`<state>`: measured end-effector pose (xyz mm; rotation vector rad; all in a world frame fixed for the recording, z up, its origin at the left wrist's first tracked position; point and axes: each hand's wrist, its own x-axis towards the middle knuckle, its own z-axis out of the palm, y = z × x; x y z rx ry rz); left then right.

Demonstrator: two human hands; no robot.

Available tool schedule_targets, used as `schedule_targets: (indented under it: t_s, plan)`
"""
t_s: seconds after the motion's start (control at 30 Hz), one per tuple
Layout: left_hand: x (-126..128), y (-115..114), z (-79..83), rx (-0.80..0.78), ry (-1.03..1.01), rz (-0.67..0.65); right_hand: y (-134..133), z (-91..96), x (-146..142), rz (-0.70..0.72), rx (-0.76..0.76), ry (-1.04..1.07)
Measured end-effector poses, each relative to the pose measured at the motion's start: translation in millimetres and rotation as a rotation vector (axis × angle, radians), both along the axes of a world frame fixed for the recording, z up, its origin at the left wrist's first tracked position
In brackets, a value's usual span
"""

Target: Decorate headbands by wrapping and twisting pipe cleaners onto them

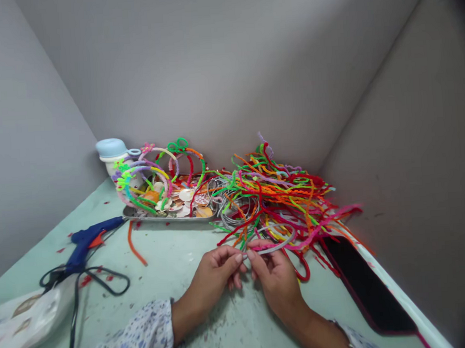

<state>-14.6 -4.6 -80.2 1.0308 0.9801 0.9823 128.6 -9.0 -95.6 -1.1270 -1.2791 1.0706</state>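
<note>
My left hand [218,272] and my right hand [276,276] meet above the table, just in front of a heap of pipe cleaners. Pinched between thumb and fingers of both is a thin grey hoop [288,240], which curves out behind my right hand. A pink pipe cleaner [308,238] runs from the heap toward my right fingers; whether they grip it too, I cannot tell. Several more grey hoops [235,213] lie looped together at the heap's left side. The multicoloured pipe cleaners [292,191] spread to the right.
A metal tray [176,218] holds shells, with wrapped colourful hoops [147,166] standing on it. Behind them is a white bottle with a blue lid [111,148]. Left lie a blue glue gun [79,251], its cord and a white packet [32,322]. A phone [367,286] rests at right.
</note>
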Motion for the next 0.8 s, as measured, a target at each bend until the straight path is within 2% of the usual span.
schedule_targets:
  t_s: [0.3,0.53,0.8]
  plan:
    - [0,-3,1.6,0.002,-0.006,-0.004,-1,-2.7,0,0.005,-0.024,-0.011]
    - [1,-5,6.7,-0.019,-0.043,0.044,-1,-2.3,0,0.016,0.001,-0.032]
    - [-4,-3,7.4,-0.066,-0.166,0.028,-10,9.0,3,0.159,0.071,0.090]
